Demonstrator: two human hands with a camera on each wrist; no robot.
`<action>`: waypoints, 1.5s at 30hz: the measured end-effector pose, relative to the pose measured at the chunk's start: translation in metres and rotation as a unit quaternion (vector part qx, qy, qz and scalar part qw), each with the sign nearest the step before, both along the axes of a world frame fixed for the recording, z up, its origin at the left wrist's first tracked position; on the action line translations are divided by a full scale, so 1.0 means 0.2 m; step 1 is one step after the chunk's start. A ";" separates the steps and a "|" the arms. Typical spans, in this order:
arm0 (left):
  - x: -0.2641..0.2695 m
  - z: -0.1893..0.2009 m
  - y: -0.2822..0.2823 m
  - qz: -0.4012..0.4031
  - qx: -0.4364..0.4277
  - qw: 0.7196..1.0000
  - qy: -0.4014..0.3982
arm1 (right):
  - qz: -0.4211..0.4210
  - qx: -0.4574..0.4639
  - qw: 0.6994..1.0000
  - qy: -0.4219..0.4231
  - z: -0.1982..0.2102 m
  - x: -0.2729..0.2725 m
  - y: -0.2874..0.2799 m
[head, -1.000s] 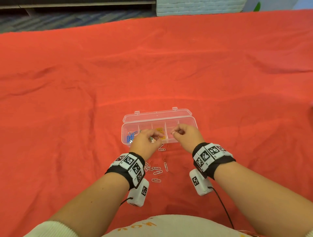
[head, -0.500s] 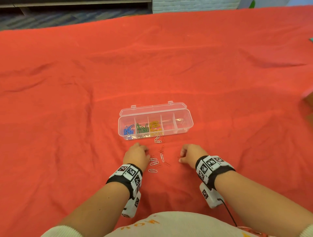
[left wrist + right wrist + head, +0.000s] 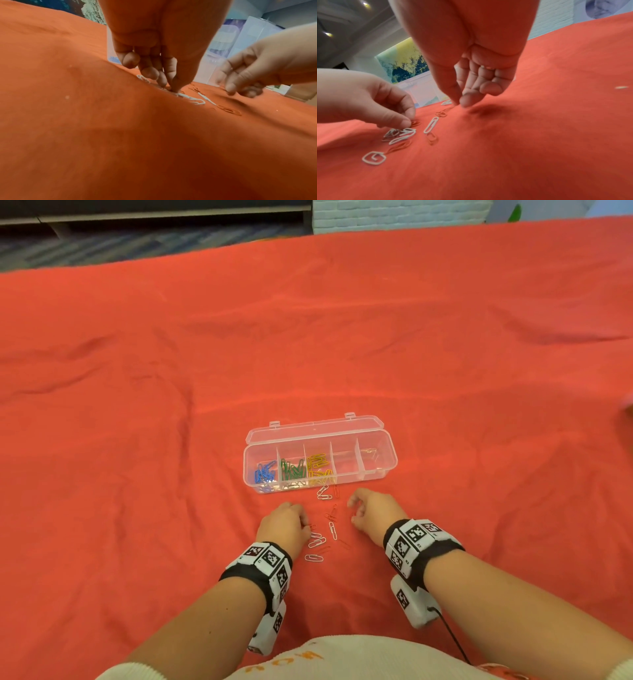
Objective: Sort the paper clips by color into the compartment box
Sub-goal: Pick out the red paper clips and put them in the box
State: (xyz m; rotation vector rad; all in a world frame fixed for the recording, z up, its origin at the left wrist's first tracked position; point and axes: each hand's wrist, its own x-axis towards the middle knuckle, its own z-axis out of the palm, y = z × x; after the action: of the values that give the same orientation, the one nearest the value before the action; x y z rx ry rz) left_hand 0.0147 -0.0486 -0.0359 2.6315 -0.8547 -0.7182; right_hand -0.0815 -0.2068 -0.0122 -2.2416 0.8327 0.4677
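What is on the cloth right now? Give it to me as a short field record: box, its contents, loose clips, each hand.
box: clear plastic compartment box, lid open, on the red cloth
contents: blue paper clips in the leftmost compartment, green paper clips next, yellow paper clips third
loose clips: white paper clips and red paper clips on the cloth between the hands
left hand: fingers down on the clip pile; grasp unclear
right hand: thumb and forefinger pinching a red clip, blurred
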 end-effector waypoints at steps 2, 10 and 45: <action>0.01 0.00 0.00 -0.019 0.004 1.000 -0.001 | 0.017 0.012 1.000 -0.018 -0.02 0.03 0.01; 0.06 0.01 0.00 -0.114 0.054 0.991 -0.048 | 0.223 -0.088 0.970 0.031 -0.03 0.14 0.04; 0.05 0.02 0.01 -0.127 0.017 0.992 -0.002 | 0.121 -0.064 0.987 0.078 -0.03 0.09 0.03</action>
State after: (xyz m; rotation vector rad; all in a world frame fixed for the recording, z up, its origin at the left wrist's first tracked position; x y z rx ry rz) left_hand 0.0246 -0.0457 -0.0319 2.5818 -1.2031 -0.7938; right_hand -0.0631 -0.2006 -0.0190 -2.4637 0.6864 0.7300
